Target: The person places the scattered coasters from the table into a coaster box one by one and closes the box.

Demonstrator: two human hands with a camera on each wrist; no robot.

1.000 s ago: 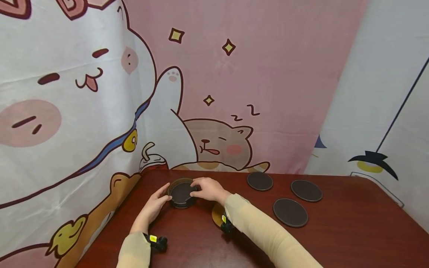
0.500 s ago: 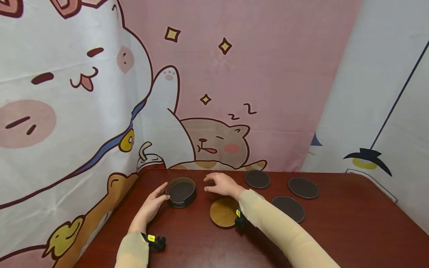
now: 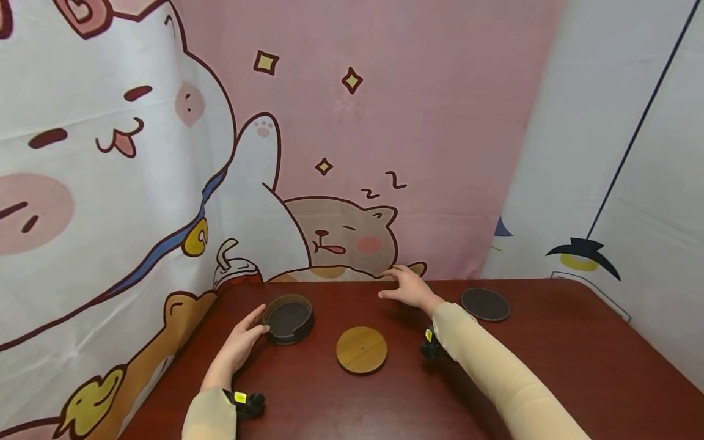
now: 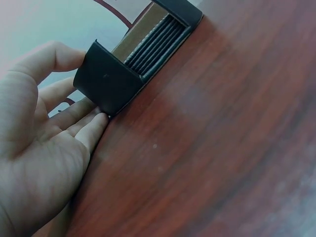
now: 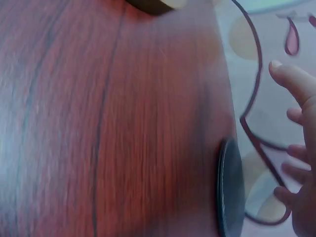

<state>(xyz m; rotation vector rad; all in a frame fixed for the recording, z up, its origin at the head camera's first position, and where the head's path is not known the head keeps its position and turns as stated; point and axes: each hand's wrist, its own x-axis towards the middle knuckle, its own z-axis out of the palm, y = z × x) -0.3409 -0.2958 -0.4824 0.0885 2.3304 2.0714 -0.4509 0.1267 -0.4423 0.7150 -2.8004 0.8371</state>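
Note:
A round black coaster holder [image 3: 288, 330] with a brown inner wall stands on the table at left. Several dark coasters [image 4: 157, 45] are stacked inside, visible through its side notch in the left wrist view. My left hand [image 3: 240, 343] holds the holder's left side, thumb at the front and fingers behind. My right hand [image 3: 411, 289] hovers above the back of the table, fingers spread and holding nothing. Below it lies a dark round coaster [image 5: 231, 190], mostly hidden by the hand in the head view. Another dark coaster [image 3: 485, 304] lies farther right.
A tan round disc [image 3: 361, 349] lies on the red-brown table [image 3: 308, 400] between the arms. Behind the table's back edge hangs a cartoon-printed cloth [image 3: 440, 153]. My right sleeve [image 3: 495, 373] covers part of the table's right side.
My right hand has left the holder and moved right, above the far coaster, uncovering the tan disc. The left hand stays at the holder. One coaster is now out of sight near the right sleeve.

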